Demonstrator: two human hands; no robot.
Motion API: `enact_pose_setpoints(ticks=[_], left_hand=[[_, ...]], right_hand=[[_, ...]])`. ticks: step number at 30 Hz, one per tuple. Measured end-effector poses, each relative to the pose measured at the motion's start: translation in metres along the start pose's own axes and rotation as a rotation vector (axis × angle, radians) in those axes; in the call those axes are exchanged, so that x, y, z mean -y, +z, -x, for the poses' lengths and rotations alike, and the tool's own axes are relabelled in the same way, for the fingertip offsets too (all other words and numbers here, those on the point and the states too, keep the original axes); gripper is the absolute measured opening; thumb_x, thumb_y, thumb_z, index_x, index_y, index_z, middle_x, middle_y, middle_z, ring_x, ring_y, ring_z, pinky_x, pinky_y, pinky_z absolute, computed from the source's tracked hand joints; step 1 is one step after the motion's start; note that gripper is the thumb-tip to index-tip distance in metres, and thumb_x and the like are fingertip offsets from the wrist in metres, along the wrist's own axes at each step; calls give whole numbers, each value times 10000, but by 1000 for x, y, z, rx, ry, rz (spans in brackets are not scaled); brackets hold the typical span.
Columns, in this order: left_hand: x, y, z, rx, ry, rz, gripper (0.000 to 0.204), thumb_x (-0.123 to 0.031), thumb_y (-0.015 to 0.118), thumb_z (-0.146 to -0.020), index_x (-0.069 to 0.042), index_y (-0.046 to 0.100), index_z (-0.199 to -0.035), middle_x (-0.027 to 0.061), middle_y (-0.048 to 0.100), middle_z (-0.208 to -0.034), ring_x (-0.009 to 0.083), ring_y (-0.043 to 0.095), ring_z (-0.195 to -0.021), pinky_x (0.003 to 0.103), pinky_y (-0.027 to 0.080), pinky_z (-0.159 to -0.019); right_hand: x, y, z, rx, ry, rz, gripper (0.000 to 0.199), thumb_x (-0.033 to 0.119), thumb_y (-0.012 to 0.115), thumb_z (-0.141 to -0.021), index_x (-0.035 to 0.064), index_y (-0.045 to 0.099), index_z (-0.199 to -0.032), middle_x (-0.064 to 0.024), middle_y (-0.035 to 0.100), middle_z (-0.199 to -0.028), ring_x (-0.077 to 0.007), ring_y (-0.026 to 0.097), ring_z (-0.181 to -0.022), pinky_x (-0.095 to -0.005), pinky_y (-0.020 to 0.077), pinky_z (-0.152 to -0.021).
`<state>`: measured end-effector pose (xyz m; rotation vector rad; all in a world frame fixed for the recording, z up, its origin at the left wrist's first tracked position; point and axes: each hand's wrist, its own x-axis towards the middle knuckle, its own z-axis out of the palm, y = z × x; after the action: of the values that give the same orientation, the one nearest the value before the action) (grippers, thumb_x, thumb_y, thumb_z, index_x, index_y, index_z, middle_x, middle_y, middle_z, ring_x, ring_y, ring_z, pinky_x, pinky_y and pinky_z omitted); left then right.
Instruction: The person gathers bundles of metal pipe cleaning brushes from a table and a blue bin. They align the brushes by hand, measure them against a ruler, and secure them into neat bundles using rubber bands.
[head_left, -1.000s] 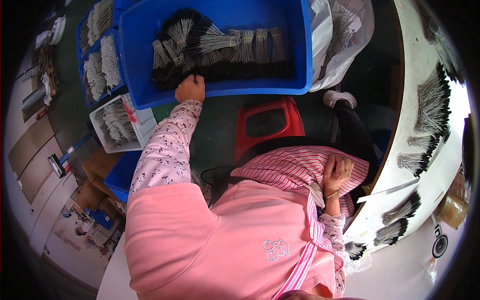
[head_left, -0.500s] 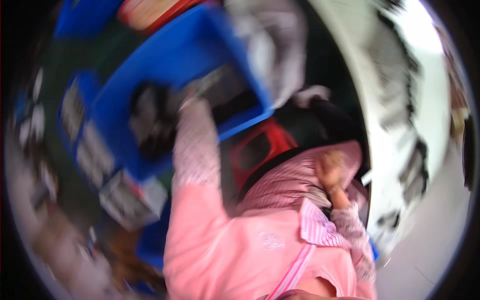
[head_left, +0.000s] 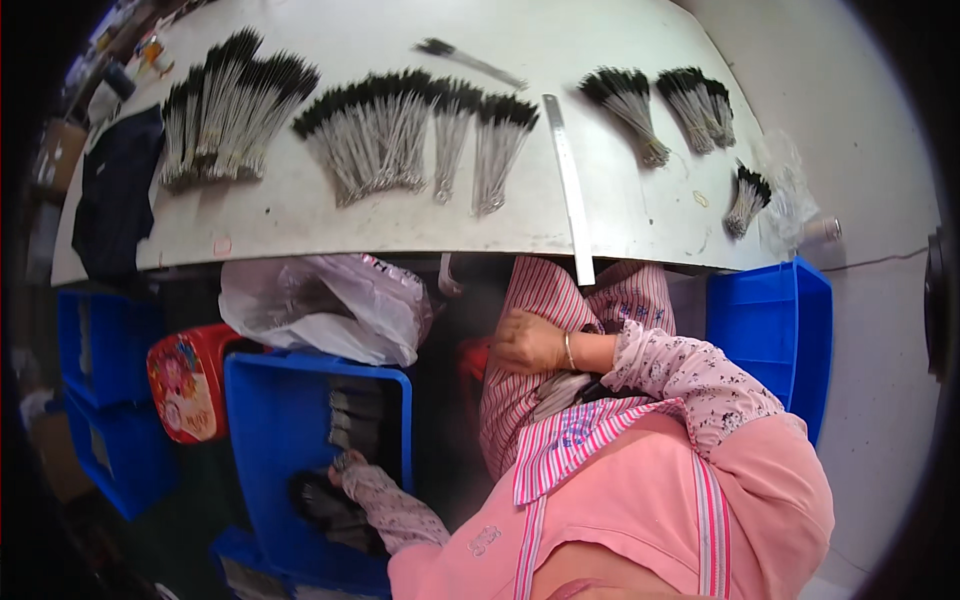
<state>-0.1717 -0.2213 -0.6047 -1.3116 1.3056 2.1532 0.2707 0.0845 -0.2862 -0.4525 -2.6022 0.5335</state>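
My left hand (head_left: pixel 347 468) reaches down into a large blue bin (head_left: pixel 250 440) on the left. Its fingers are curled around a small greyish end, too small to name. Dark grey bundles (head_left: pixel 355 415) lie along the bin's far side, and a black and grey heap (head_left: pixel 330 505) is beside the hand. My right hand (head_left: pixel 528 342) rests closed on my lap, over the striped apron (head_left: pixel 510 400). Whether it holds anything is hidden. Pale, thin strands (head_left: pixel 563 393) lie on the lap just below it.
On the white table (head_left: pixel 400 235) ahead are several bundles of thin black-tipped strands (head_left: pixel 375 140), a steel ruler (head_left: pixel 570 190) overhanging the near edge, and dark cloth (head_left: pixel 115 195). A plastic bag (head_left: pixel 330 305), red stool (head_left: pixel 185 385) and another blue bin (head_left: pixel 770 340) stand below.
My view has swung up and right, bringing the whole tabletop in, and is sharper. My left hand is still in the blue bin, the right still closed on my lap.
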Motion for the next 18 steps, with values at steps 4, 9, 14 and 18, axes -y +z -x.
enact_pose_setpoints(ticks=[4,9,14,18], left_hand=[[-55,-3,30,260,-180,-27,230,-329,582,-677,-140,556,-807,41,519,-702,172,489,-558,266,331,-421],[-56,42,263,205,124,-240,316,-400,663,-711,-132,526,-808,-2,436,-620,139,440,-504,269,313,-400],[-30,83,368,617,540,-444,241,-290,637,-781,-80,520,-794,9,457,-614,115,454,-515,251,319,-404],[16,129,463,996,704,-621,149,-148,626,-763,-51,519,-799,33,479,-611,103,448,-497,229,320,-400]], right_hand=[[23,-53,-13,-163,-3,56,118,182,637,-746,91,570,-714,-27,474,-602,-208,484,-540,-321,381,-513],[9,-95,29,-738,1151,-256,346,307,654,-781,0,601,-631,-104,534,-531,-202,504,-452,-324,397,-459],[-11,-77,74,-247,1391,-584,552,523,574,-808,4,632,-629,-73,561,-525,-142,532,-482,-320,404,-447],[-18,-64,62,-543,1250,-1266,430,452,580,-839,33,632,-752,-23,582,-601,-90,489,-463,-227,376,-425]])
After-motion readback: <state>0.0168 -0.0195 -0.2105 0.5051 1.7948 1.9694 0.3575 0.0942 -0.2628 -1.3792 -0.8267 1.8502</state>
